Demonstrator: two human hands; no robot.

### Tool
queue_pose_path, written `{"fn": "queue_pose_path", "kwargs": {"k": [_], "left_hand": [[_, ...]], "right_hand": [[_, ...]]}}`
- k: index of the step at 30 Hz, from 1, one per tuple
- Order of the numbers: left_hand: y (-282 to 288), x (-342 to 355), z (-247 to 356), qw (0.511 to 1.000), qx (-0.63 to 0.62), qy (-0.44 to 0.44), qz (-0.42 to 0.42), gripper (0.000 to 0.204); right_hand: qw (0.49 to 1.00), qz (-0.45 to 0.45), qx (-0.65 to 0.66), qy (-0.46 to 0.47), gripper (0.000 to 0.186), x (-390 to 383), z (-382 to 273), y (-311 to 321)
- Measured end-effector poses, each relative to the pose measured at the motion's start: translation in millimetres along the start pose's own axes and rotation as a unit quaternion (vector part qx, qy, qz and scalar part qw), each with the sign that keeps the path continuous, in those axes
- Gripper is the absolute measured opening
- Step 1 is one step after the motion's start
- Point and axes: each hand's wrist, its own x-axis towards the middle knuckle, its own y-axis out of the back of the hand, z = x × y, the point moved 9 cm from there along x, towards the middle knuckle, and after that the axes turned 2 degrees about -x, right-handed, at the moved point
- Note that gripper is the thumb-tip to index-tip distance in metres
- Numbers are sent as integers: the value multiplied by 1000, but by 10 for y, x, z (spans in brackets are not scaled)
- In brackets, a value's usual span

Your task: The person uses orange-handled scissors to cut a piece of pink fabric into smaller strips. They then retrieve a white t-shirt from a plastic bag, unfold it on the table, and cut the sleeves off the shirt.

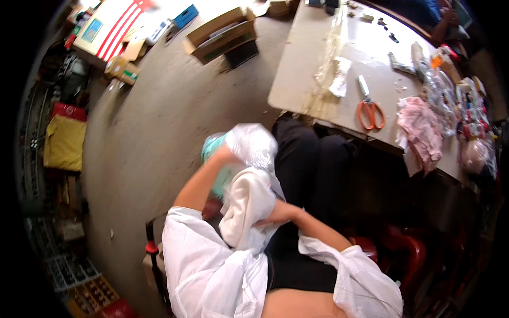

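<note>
Over my lap, my left hand (228, 153) grips a crinkled clear plastic bag (254, 140); motion smears its fingers. A bundled white cloth (244, 199) lies just below the bag. Closed around that cloth's right side is my right hand (274, 212), its fingertips hidden in the folds. Something teal in thin plastic (221, 180) shows behind my left wrist, partly covered by my forearm.
On the table (299, 74) ahead right lie orange-handled scissors (370, 108), a crumpled pink cloth (421, 130) and several bagged items. An open cardboard box (222, 40) stands on the floor ahead. Shelves with a yellow cloth-like cover (64, 143) line the left.
</note>
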Motion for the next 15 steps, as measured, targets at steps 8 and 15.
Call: {"fn": "queue_pose_path", "kwargs": {"k": [8, 15], "left_hand": [[1685, -753, 276, 871, -422, 217, -126, 27], [3081, -216, 629, 817, -548, -16, 179, 33]], "right_hand": [[999, -7, 34, 36, 78, 27, 35, -13], [998, -4, -3, 68, 73, 57, 85, -6]]}}
